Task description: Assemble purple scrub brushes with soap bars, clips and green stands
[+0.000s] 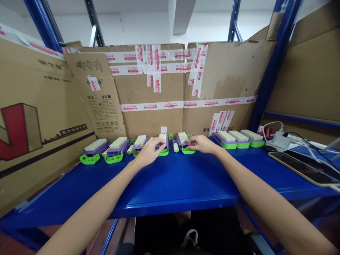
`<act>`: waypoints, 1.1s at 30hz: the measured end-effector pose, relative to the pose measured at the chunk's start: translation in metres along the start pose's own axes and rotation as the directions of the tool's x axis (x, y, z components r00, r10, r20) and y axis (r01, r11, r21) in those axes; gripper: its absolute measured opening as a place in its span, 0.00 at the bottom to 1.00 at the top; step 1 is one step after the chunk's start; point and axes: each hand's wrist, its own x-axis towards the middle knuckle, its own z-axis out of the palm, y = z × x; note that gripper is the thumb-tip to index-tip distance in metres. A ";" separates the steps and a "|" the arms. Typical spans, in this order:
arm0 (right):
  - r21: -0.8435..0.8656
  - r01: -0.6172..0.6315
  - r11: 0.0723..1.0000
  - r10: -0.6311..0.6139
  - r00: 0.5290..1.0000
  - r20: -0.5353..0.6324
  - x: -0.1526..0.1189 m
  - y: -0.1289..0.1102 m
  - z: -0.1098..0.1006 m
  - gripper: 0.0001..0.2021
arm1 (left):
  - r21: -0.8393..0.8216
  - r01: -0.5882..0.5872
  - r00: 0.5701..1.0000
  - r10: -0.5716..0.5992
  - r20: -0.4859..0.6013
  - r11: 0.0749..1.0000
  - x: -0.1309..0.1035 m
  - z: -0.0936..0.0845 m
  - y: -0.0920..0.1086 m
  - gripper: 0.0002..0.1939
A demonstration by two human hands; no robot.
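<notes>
Several scrubbing brushes stand in a row, with cream bristles upward, purple bodies and green handles. My left hand has its fingers curled together at the left side of one brush, partly hiding it; anything between the fingertips is hidden. My right hand pinches at the right edge of another brush, just above its green handle. Between these two brushes lies a small pale roller with a green end. Behind my left hand, a further brush is partly covered.
Farther left are two brushes with handles sticking forward. Three brushes sit close together at right. A phone, a white charger and cables lie on the blue shelf. Cardboard walls enclose the back and sides.
</notes>
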 end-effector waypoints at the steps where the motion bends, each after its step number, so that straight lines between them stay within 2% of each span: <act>1: -0.003 0.005 1.000 -0.005 1.000 0.024 0.000 -0.001 0.000 0.09 | -0.001 -0.004 1.000 0.004 0.001 1.000 0.000 0.000 0.000 0.13; 4: -0.025 0.020 0.999 -0.018 0.996 0.087 0.000 -0.006 0.004 0.09 | -0.004 -0.009 1.000 0.009 0.013 1.000 0.000 0.001 0.001 0.13; 9: -0.065 0.050 0.997 -0.043 0.995 0.095 0.000 -0.022 0.011 0.07 | -0.007 -0.008 1.000 0.008 0.027 1.000 -0.001 0.002 0.002 0.13; 12: -0.052 0.103 0.993 -0.097 0.990 0.100 -0.004 -0.039 0.015 0.07 | -0.008 -0.026 0.999 0.027 0.022 1.000 -0.001 0.001 0.004 0.13; 14: -0.013 0.185 0.983 -0.182 0.978 0.097 -0.007 -0.053 0.020 0.09 | -0.007 -0.039 0.999 0.039 0.020 0.999 -0.001 0.001 0.005 0.12; 19: 0.148 0.354 0.923 -0.361 0.932 0.023 -0.014 -0.082 0.038 0.09 | -0.019 -0.035 0.999 0.036 0.018 0.999 -0.001 0.001 0.006 0.12; 22: 0.194 0.403 0.894 -0.407 0.913 -0.025 -0.015 -0.091 0.047 0.10 | -0.027 -0.031 0.999 0.032 0.021 0.999 -0.001 0.001 0.006 0.12; 25: 0.228 0.425 0.876 -0.404 0.905 -0.133 -0.013 -0.090 0.049 0.12 | -0.021 -0.027 1.000 0.027 0.016 0.999 -0.001 0.001 0.005 0.13; 28: 0.141 0.354 0.925 -0.311 0.915 -0.255 -0.009 -0.079 0.040 0.16 | -0.012 -0.022 1.000 0.022 0.011 1.000 -0.001 0.000 0.006 0.13; 31: -0.059 0.069 0.996 -0.084 0.949 -0.303 -0.004 -0.058 0.026 0.17 | -0.054 0.003 1.000 -0.002 0.024 0.999 -0.001 0.000 0.013 0.14; 32: -0.125 -0.051 0.991 0.009 0.949 -0.315 -0.002 -0.050 0.022 0.16 | -0.084 0.017 0.999 -0.014 0.043 0.996 -0.002 -0.001 0.017 0.14; 33: -0.145 -0.118 0.982 0.064 0.940 -0.334 -0.001 -0.041 0.018 0.14 | -0.114 0.033 0.997 -0.025 0.067 0.993 -0.003 -0.001 0.021 0.15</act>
